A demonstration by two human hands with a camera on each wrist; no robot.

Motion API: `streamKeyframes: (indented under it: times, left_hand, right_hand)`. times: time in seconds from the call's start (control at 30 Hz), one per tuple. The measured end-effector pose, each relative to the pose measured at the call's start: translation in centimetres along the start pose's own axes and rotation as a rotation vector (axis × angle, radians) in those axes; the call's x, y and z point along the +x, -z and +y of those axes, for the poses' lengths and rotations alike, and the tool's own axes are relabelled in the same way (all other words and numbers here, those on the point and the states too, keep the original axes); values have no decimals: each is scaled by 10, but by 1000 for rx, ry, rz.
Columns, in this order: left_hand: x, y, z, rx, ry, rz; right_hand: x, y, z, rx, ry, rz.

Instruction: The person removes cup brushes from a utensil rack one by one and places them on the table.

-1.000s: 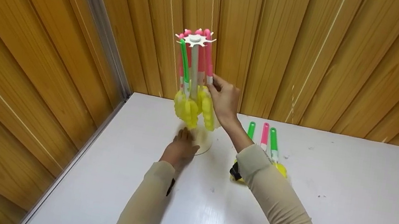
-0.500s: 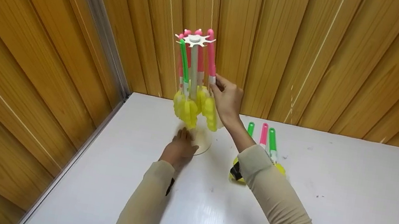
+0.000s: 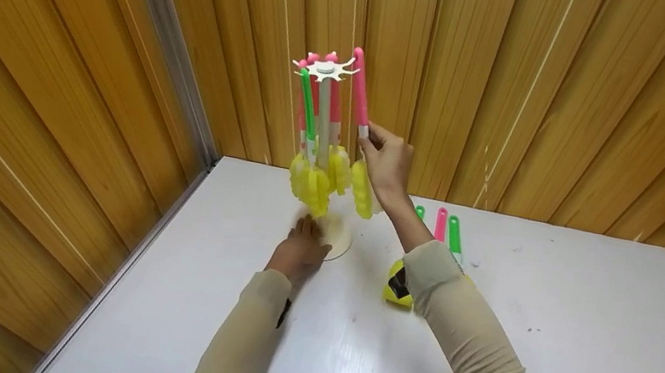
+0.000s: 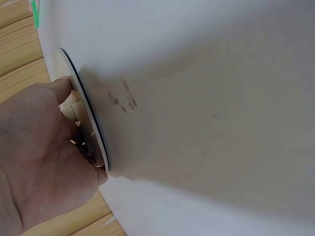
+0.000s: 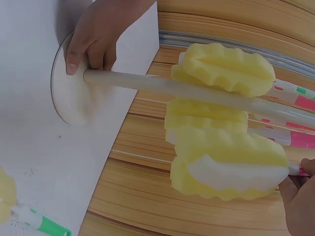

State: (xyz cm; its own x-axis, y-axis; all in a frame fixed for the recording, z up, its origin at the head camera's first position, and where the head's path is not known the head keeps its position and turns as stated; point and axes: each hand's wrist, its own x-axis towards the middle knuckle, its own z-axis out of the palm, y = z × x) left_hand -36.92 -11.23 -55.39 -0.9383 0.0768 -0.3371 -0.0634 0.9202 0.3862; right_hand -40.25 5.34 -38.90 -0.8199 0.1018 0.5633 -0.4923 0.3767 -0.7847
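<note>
My right hand pinches a cup brush with a pink handle and yellow sponge head, just below the handle's white section. The brush's upper end overlaps the right arm tips of a white stand in the head view. Several other sponge brushes hang round the stand's pole, among them a green-handled brush. My left hand rests on the stand's round base, fingers stretched forward. In the left wrist view its thumb lies at the rim of the base; some fingers are hidden.
More brushes lie on the white table by my right forearm: a pink handle, a green handle and a yellow sponge head. My sleeve partly covers them. Wood-panelled walls close off the back and left.
My right hand has moved to the right with the pink brush, whose sponge now stands apart from the hanging ones. My left hand has stayed on the base.
</note>
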Motion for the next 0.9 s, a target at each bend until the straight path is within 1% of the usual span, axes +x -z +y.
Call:
streamKeyframes:
  times: [0.1, 0.2, 0.43, 0.6, 0.9]
  left_hand:
    - [0, -1, 0, 4, 8, 0]
    - [0, -1, 0, 9, 4, 6]
    - [-5, 1, 2, -68, 28, -1]
    - [-2, 2, 0, -72, 26, -9]
    - [0, -5, 0, -69, 33, 47]
  right_hand:
    - [1, 3, -1, -2, -5, -7]
    - [2, 5, -1, -11, -6, -5]
    - [-2, 10, 5, -6, -28, -11]
    - [-5, 11, 10, -6, -53, -13]
    - [-17, 18, 26, 20, -122, -32]
